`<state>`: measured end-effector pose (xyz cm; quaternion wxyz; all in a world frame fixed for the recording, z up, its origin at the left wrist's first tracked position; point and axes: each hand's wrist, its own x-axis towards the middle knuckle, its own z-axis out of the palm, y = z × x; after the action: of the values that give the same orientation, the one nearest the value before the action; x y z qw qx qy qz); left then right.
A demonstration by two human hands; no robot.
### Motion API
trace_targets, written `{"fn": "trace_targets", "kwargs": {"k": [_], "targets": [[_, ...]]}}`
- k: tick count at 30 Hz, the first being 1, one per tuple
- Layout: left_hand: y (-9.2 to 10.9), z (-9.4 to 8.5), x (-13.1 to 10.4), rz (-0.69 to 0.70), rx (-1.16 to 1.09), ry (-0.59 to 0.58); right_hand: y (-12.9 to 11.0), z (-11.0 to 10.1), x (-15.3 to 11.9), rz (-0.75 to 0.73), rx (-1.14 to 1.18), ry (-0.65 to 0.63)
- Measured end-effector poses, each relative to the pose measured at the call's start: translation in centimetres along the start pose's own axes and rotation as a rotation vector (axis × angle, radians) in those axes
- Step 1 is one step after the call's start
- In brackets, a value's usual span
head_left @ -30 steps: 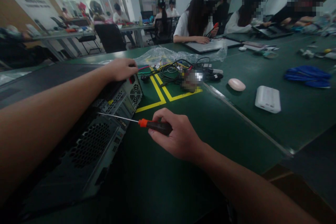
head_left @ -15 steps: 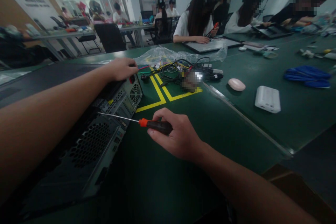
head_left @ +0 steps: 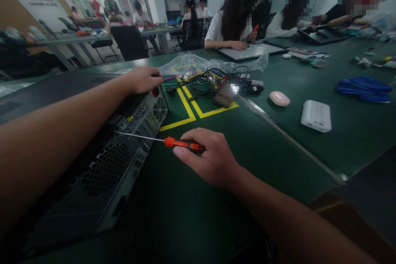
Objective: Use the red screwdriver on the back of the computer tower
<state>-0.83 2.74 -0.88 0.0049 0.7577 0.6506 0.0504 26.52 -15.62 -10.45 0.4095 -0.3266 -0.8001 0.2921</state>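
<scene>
Probably light, stiff; hold by screwdriver handle (head_left: 179, 143), clamped in fingers of right hand (head_left: 213, 151); cannot tell for left hand (head_left: 142, 79)

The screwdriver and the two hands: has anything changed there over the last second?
Yes: the screwdriver has rolled about its length in the right hand, so its handle now shows more orange where it looked mostly dark. I can't tell which way it rolled. Nothing was taken up or let go. Its tip stays at the computer case, and the left hand still rests on top.
</scene>
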Motion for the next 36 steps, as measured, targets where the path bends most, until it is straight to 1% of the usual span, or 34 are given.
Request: {"fn": "trace_targets", "kwargs": {"k": [4, 7, 13, 19, 27, 31, 36], "targets": [[-0.24, 0.07, 0.08, 0.008, -0.009, 0.006, -0.13, 0.02, 0.02, 0.061, 0.028, -0.056], [-0.37, 0.12, 0.14, 0.027, -0.006, 0.007, -0.14, 0.15, -0.07, 0.082, 0.037, -0.062], [-0.16, 0.1, 0.13, 0.002, 0.012, 0.007, 0.13, 0.42, -0.21, 0.048, 0.029, -0.073], [-0.03, -0.05, 0.02, -0.001, 0.005, 0.006, 0.11, 0.12, -0.1, 0.011, 0.022, -0.075], [0.4, -0.11, -0.15, -0.012, 0.015, 0.0, 0.51, 0.35, -0.28, 0.01, 0.006, -0.06], [0.28, -0.03, -0.09, -0.033, 0.01, 0.005, 0.52, 0.42, -0.23, -0.008, -0.002, -0.047], [0.09, -0.01, -0.01, -0.008, 0.008, 0.003, 0.32, 0.27, -0.11, -0.009, -0.004, -0.045]]}}
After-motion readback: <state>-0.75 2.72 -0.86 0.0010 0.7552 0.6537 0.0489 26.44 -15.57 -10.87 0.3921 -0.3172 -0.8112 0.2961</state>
